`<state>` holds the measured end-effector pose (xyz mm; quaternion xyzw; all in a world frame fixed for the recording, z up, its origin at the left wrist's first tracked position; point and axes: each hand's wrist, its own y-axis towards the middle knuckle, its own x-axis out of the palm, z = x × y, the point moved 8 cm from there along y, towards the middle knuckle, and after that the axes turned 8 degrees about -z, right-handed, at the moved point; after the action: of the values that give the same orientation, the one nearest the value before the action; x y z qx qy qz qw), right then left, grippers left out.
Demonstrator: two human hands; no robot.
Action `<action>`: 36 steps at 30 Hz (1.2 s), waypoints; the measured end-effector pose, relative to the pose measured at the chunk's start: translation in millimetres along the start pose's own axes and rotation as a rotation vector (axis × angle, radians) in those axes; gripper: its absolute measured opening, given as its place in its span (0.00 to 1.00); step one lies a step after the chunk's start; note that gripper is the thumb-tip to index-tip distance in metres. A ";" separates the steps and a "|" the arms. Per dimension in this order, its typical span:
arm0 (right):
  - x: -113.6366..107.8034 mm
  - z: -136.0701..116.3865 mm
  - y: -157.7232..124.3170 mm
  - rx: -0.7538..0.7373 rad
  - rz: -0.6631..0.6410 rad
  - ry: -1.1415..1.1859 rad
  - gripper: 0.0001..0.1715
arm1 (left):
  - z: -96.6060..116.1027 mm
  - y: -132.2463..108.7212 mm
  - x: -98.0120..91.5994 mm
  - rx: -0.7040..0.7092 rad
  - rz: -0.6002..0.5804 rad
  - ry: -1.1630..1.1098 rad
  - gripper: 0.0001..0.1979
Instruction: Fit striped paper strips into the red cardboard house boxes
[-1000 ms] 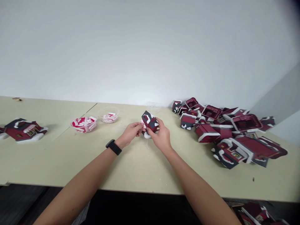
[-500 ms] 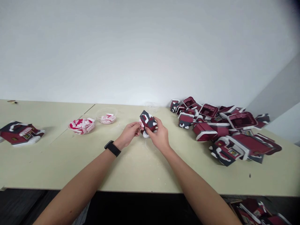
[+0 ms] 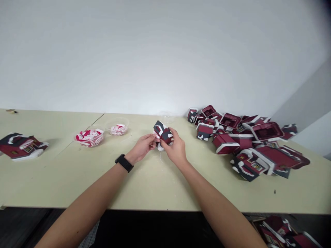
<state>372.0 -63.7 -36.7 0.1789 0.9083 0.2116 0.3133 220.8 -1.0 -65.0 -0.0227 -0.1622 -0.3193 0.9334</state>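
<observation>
Now, fingers point(image 3: 150, 137) of the left hand point(image 3: 141, 149) and right hand point(image 3: 177, 147) wrap a red model house point(image 3: 162, 132); a clear bowl point(image 3: 77, 139) and another point(image 3: 108, 129) to the left hold red-striped pieces point(image 3: 89, 137)

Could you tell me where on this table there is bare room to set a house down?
There is bare tabletop below the bowl of striped pieces, between the red house and your left hand. The right end, around the heap of houses, is crowded.
</observation>
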 end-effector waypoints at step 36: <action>23.9 9.8 1.3 0.120 -0.260 0.455 0.36 | 21.6 -1.1 -5.2 0.077 -0.090 0.312 0.30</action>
<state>360.9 -49.0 -54.8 0.0267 0.9817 0.1500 0.1145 210.0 4.3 -46.3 0.0702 -0.0285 -0.3540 0.9322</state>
